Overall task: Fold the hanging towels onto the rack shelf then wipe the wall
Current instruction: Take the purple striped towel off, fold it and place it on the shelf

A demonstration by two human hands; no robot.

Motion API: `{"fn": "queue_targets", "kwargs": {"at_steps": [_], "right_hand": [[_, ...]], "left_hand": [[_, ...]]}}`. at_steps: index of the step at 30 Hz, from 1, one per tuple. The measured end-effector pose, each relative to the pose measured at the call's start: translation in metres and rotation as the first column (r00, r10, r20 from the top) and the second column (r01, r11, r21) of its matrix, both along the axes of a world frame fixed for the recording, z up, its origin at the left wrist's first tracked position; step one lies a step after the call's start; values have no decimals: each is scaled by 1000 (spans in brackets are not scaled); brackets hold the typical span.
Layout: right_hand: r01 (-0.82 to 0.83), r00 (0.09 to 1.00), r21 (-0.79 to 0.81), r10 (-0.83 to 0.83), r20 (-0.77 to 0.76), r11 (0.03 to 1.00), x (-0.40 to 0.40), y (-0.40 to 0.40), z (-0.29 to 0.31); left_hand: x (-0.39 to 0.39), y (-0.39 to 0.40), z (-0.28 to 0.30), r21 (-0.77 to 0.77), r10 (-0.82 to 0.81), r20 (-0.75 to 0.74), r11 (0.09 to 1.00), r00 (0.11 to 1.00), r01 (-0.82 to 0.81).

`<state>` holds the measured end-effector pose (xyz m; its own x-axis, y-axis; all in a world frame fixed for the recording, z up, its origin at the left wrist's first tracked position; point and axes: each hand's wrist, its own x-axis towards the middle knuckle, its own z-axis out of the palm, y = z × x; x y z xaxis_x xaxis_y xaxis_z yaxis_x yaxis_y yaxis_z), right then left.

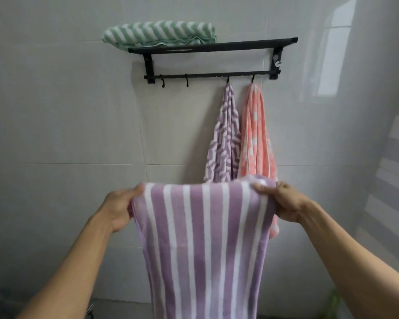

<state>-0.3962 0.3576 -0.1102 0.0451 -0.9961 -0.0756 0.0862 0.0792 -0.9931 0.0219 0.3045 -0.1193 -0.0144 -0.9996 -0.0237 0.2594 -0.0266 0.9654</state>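
A purple and white striped towel (203,245) hangs doubled over in front of me, its lower end running out of the frame. My left hand (121,207) pinches its top left corner and my right hand (283,201) grips the top right corner, both held below the black wall rack (213,46). A folded green and white towel (159,34) lies on the left end of the rack shelf. On the two right hooks hang a purple zigzag towel (224,139) and, beside it, a pink patterned towel (257,134).
Two bare hooks (162,81) sit on the left of the rack's lower bar. The wall (62,125) is pale glossy tile, meeting a side wall at the right that reflects a window. Something green (333,300) shows low at the right.
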Motion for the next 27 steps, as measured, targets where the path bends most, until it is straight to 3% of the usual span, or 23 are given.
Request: {"fn": "queue_targets", "kwargs": {"at_steps": [1, 2, 3, 5, 7, 9, 11, 13, 15, 17, 20, 23, 27], "right_hand": [[22, 995, -14, -20, 96, 1000, 0, 0, 3], [-3, 992, 0, 3, 127, 1000, 1, 2, 7], [-35, 997, 22, 33, 66, 999, 0, 3, 6], [-69, 993, 47, 73, -95, 996, -2, 4, 0], [-19, 997, 17, 21, -77, 1000, -4, 3, -4], [17, 1000, 28, -17, 22, 999, -10, 0, -3], [-26, 1000, 68, 26, -3, 997, -9, 5, 3], [-16, 996, 43, 19, -87, 999, -6, 6, 7], [66, 998, 10, -66, -11, 998, -3, 4, 8], [66, 996, 24, -67, 57, 998, -2, 3, 13], [84, 996, 43, -82, -42, 996, 4, 4, 22], [256, 966, -11, -256, -23, 967, 5, -6, 33], [301, 940, -40, -304, -154, 953, 7, -10, 61]], "left_hand": [[3, -4, 8, -54, -75, -86, 996, 993, 71], [2, -1, 14, -77, -165, -64, 984, 984, 160], [1, 2, 12, -60, -225, 65, 972, 972, 229], [-6, 7, -4, 35, -184, 292, 983, 939, 182], [-8, 9, -12, 44, -53, 208, 998, 977, 45], [-2, 2, -7, 6, -74, 8, 997, 997, 74], [-1, 6, -2, 10, -161, 71, 987, 984, 160], [-5, 6, -4, 36, -73, 177, 997, 982, 67], [-7, 4, 2, 22, -5, 100, 1000, 995, 3], [-10, 2, 13, 2, -57, 87, 998, 995, 57], [-13, -2, 17, 51, 25, 243, 998, 970, -38], [-14, -9, 31, 78, 196, 184, 974, 963, -213], [-22, -12, 62, -25, 318, 79, 948, 945, -317]]}}
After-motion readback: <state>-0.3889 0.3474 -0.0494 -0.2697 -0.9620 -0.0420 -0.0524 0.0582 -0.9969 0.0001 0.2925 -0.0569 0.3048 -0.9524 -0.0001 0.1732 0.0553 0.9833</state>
